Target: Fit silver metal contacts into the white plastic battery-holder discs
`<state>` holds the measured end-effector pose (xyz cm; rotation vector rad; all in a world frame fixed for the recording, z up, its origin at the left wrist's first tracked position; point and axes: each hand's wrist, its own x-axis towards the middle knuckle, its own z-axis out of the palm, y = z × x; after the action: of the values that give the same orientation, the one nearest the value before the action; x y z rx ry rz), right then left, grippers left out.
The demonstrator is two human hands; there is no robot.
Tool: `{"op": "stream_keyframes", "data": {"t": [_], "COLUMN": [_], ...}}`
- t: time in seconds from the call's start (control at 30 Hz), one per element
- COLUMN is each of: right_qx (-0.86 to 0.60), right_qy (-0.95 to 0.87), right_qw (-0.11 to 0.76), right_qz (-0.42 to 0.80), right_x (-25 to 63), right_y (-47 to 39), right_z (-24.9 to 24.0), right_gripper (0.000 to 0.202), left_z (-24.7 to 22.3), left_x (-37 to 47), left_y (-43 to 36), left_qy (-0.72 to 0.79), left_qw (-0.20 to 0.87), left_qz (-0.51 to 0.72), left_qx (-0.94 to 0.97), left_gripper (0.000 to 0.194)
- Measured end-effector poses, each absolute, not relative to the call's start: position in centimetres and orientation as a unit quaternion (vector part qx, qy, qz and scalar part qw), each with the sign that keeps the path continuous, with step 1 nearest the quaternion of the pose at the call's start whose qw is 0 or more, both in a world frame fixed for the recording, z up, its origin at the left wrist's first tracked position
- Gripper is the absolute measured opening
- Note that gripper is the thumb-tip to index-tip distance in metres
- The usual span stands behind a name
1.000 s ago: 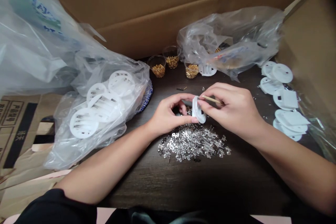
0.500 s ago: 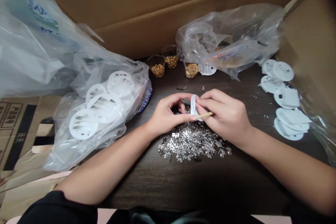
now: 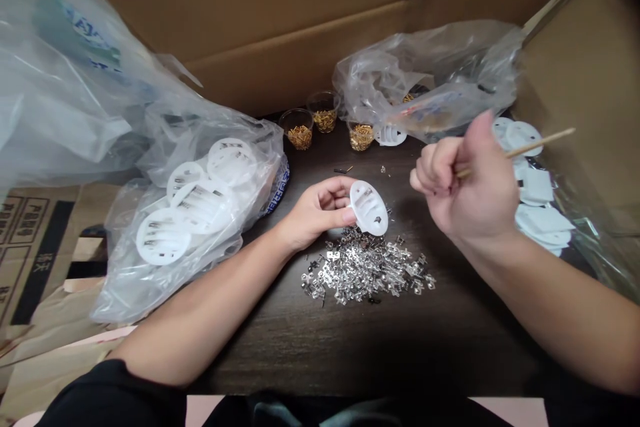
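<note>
White disc (image 3: 369, 212) sits in left fingers (image 3: 346, 216), stick (image 3: 540, 142) in right fingers (image 3: 441, 163) — blurred blue lettering (image 3: 86, 28) marks a bag (image 3: 55, 121).

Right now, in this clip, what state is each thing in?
Left hand, pinching a disc's edge
Held white disc, tilted, slotted face showing
Right hand, raised, closed around a stick
Wooden stick, gripped, apart from the disc
Metal parts, loose, heaped
Clear cups, part filled with gold-coloured pins
Left-side discs, overlapping, metal fitted
Right-side discs, overlapping
Plastic bags, crumpled
</note>
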<state>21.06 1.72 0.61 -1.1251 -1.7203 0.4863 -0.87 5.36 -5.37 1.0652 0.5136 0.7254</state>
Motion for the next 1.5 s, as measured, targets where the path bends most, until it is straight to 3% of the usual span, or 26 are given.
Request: {"op": "stream_keyframes", "data": {"t": [0.13,0.33,0.47,0.57,1.17,1.5], "right_qx": [-0.422,-0.367,-0.287,-0.249,-0.269,-0.258], "right_qy": [-0.600,-0.668,-0.521,-0.454,-0.413,-0.362], "right_qw": [0.576,0.565,0.660,0.683,0.715,0.743], "right_qz": [0.361,0.316,0.458,0.515,0.495,0.500], "right_x": [19.4,15.8,15.9,16.2,14.8,14.6], "right_y": [3.0,4.3,4.7,4.5,3.9,4.0], "right_z": [2.7,1.7,0.2,-0.1,-1.2,-0.7], "right_gripper": [0.071,0.075,0.074,0.075,0.077,0.080], "left_z": [-5.5,-5.6,-5.7,-5.7,-6.1,-5.9], "left_x": [-0.9,-0.8,-0.7,-0.6,-0.8,-0.7], "left_y": [5.5,5.5,5.4,5.4,5.5,5.4], "left_qy": [0.232,0.226,0.223,0.222,0.230,0.220], "left_qw": [0.783,0.792,0.790,0.786,0.790,0.785], "left_qz": [0.326,0.327,0.334,0.333,0.322,0.333], "left_qx": [0.476,0.464,0.464,0.471,0.468,0.474], "left_gripper": [0.059,0.056,0.056,0.058,0.050,0.056]}}
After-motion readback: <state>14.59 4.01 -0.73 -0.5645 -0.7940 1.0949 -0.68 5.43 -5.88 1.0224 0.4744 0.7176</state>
